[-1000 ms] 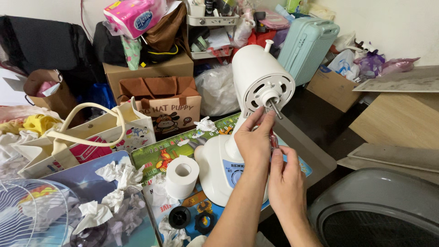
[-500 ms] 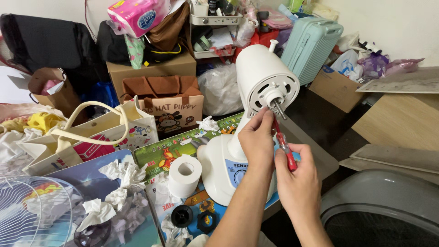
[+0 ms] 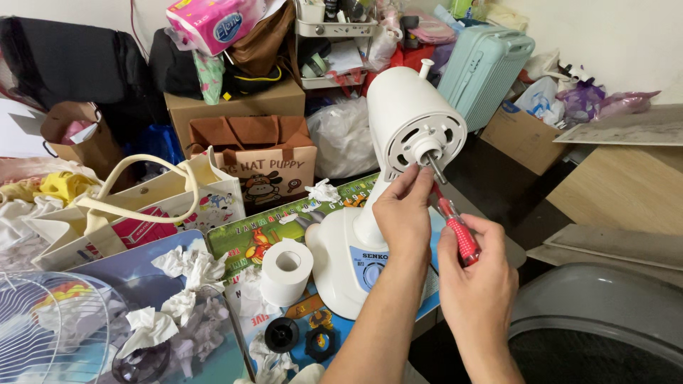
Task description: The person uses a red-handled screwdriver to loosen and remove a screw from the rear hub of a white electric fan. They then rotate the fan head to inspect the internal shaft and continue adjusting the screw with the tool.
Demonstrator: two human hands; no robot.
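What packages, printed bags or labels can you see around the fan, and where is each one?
Tissue pack: top, on the boxes; soft pink-and-white block.
Paper bag: behind the mat; brown, cartoon print.
Tote bag: left; white, cream handles.
Cardboard box: right, beside the suitcase; brown.
Control label: fan base; blue panel.

**Hands at a Stripped Fan Motor**

Left hand (image 3: 403,213) raised to white fan motor housing (image 3: 415,126), fingertips pinching at metal shaft (image 3: 435,169). Right hand (image 3: 478,284) just beside, wrapped around red-handled screwdriver (image 3: 457,231), tip angled up toward shaft. Below: white fan base (image 3: 343,259), toilet paper roll (image 3: 286,271), black plastic nuts (image 3: 297,338), wire fan guard (image 3: 44,327) at lower left.
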